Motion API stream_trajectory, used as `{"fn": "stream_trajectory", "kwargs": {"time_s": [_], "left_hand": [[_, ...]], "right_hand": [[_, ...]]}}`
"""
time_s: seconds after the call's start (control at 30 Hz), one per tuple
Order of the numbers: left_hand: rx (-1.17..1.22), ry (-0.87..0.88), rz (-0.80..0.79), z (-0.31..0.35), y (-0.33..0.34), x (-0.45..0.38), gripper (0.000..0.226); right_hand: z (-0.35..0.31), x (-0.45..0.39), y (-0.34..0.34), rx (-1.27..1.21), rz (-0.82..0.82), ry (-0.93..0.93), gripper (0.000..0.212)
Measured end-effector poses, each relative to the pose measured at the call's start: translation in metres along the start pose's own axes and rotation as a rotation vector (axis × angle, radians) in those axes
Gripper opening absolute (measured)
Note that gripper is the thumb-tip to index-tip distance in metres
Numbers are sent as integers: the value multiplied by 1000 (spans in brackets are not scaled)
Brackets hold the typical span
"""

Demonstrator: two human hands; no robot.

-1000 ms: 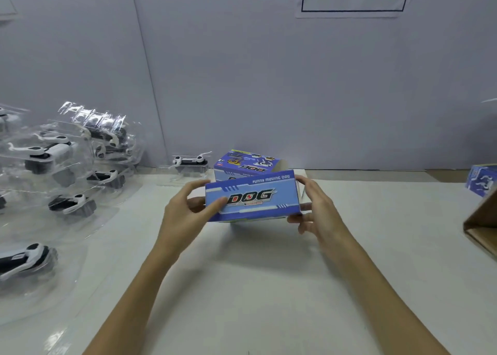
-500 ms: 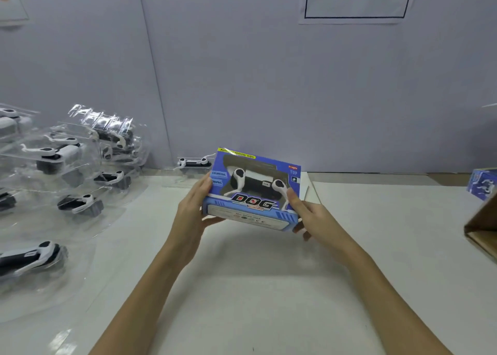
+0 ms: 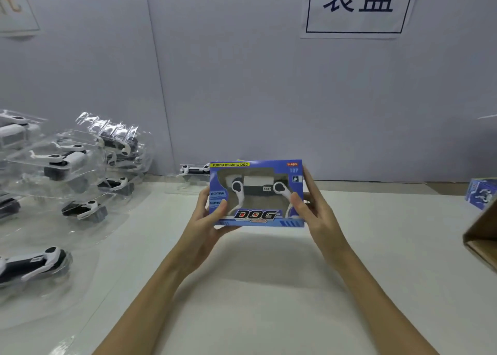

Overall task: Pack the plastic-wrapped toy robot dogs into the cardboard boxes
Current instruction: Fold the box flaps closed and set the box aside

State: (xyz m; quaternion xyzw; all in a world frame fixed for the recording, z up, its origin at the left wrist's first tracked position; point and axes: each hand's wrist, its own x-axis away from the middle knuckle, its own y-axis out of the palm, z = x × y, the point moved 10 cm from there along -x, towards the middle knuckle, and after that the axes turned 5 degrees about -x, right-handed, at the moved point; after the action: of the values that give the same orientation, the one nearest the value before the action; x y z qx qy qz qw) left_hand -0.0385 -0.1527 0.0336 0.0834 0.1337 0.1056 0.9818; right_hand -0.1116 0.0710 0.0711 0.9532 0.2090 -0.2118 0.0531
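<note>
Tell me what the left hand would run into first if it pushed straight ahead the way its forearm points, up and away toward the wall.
The left hand already grips the blue box. Beyond it, probably the wrapped toy dog by the wall, though depth is unclear.

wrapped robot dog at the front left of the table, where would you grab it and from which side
Probably by the clear plastic shell around the wrapped robot dog, coming down from above with the left hand. It lies flat on the table with its long body sideways, so thumb and fingers can close across the narrow width. The thin white legs look too flimsy.
</note>
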Motion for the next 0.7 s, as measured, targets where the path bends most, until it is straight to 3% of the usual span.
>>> {"fn": "stream_trajectory", "kwargs": {"time_s": [0.07,0.2,0.37,0.47,0.53,0.6,0.7], "left_hand": [[-44,0,14,3,-1,-1,48],[-101,-9,65,-1,-10,-3,50],[-101,18,64,-12,-8,-12,40],[-57,42,183,-11,-20,-14,55],[-28,34,216,-10,-28,-12,64],[-8,17,225,-11,-31,-10,64],[-37,-4,220,-13,-28,-11,62]], "right_hand": [[-1,-3,0,-33,-31,23,67],[17,-1,3,36,-147,219,34],[14,2,-13,-10,-187,302,33],[-2,-4,-56,-181,112,263,55],[-17,-3,-91,-436,357,161,47],[-37,5,-128,-713,586,-53,43],[-60,33,-184,-893,864,-389,70]]}}
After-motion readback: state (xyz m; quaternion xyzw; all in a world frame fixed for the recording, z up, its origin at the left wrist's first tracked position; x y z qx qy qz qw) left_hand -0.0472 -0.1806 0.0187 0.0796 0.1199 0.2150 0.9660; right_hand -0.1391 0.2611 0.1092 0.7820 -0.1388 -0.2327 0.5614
